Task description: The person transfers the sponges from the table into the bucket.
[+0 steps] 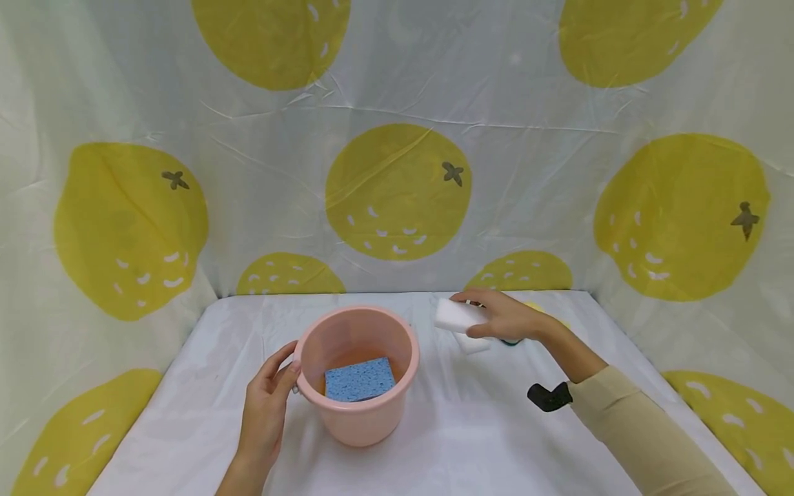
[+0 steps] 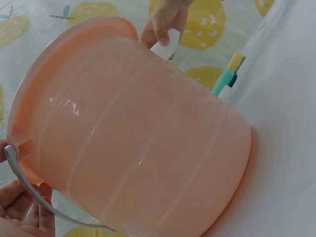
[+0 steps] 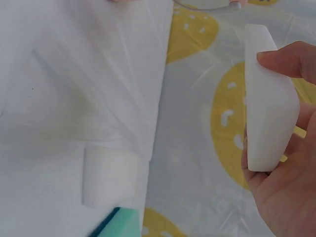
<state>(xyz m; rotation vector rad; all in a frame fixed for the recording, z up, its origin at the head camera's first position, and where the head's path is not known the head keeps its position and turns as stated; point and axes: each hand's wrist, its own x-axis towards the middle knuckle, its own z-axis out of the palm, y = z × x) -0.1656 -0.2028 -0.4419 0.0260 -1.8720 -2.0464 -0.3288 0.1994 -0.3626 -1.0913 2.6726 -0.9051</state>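
A pink bucket (image 1: pixel 372 406) stands on the white table cover, with a blue sponge (image 1: pixel 360 379) lying inside it. My left hand (image 1: pixel 268 403) rests against the bucket's left side, thumb by the rim. In the left wrist view the pink bucket (image 2: pixel 133 143) fills the frame, and its grey handle (image 2: pixel 29 190) runs past my fingers. My right hand (image 1: pixel 504 315) holds a white sponge block (image 1: pixel 457 315) above the table, behind and right of the bucket. The right wrist view shows that white sponge block (image 3: pixel 269 103) pinched between thumb and fingers.
Another white sponge block (image 3: pixel 109 177) lies on the table under my right hand, with a green sponge (image 3: pixel 121 224) beside it. A green-and-yellow sponge (image 2: pixel 228 74) shows behind the bucket. Lemon-print sheets (image 1: pixel 397 186) wall the table on three sides.
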